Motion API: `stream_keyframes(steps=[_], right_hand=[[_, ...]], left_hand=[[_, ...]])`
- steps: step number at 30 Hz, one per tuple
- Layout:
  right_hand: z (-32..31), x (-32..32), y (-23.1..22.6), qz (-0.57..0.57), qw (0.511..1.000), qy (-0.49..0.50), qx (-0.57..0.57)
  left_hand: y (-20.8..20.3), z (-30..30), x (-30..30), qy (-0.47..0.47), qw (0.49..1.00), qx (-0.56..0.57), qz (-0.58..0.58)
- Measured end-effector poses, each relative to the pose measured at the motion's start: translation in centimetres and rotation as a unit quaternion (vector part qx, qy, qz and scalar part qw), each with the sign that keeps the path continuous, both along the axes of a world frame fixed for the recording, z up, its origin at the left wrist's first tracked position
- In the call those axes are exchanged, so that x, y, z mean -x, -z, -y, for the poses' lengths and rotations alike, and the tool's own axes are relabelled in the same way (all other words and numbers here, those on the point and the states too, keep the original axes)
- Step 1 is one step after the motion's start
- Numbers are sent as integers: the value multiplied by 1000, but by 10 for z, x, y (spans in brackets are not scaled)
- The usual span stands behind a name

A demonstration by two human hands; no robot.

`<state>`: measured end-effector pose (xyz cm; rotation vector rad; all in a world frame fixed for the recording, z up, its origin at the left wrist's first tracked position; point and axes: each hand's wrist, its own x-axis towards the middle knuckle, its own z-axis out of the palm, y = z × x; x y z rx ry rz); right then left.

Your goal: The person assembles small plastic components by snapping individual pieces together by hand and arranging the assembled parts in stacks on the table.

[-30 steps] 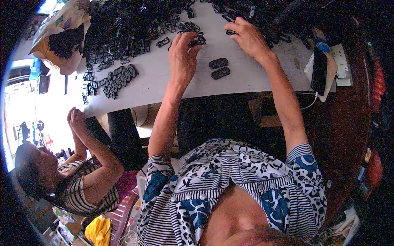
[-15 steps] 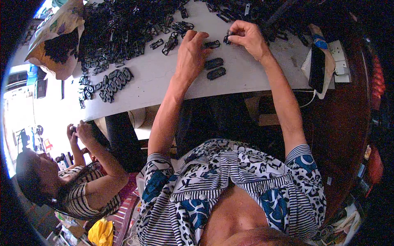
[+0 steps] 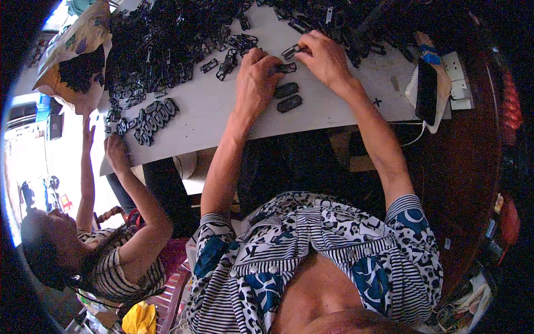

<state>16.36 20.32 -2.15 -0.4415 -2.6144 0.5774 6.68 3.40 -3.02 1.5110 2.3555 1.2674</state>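
Observation:
My left hand [image 3: 257, 82] rests over the white table with its fingers closed on the left end of a small black plastic part [image 3: 287, 68]. Just beyond it, my right hand [image 3: 325, 60] pinches another small black frame-like part [image 3: 291, 52] between thumb and fingers. The two parts are close together, and I cannot tell if they touch. On the near side lie two black oval pieces, one [image 3: 287, 90] behind the other [image 3: 290, 104]. Left of my left hand are a few loose black open-frame parts [image 3: 226, 64].
A large heap of black parts [image 3: 161, 44] covers the table's far left. Several assembled-looking pieces [image 3: 156, 117] sit in rows near its left edge. A co-worker's hand [image 3: 117, 153] reaches there. At right lie a phone [image 3: 426, 92] with a white cable and a power strip [image 3: 457, 78].
My right hand has moved left with its part, closer to my left hand. My left fingers have closed on the part beside them. The co-worker's hands have reached forward to the table's left edge.

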Motion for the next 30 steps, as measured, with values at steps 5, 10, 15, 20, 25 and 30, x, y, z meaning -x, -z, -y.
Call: stream_keyframes(steps=[5,10,15,20,25,30], right_hand=[[-23,18,-22,67,997,-18,19],[-33,56,-11,16,988,52,-145],[-23,50,-12,-50,980,-3,-194],[-30,17,-5,-30,975,-31,-217],[-17,-11,-16,50,979,-80,-179],[-17,-25,-7,61,974,-110,-190]], left_hand=[[-6,3,-2,-5,1000,-4,22],[3,-1,-2,-5,1000,-15,0],[0,2,-3,-2,1000,-30,-1],[-1,2,-5,-19,1000,-18,8],[2,3,-1,-10,1000,-16,1],[4,1,0,4,1000,-18,-12]])
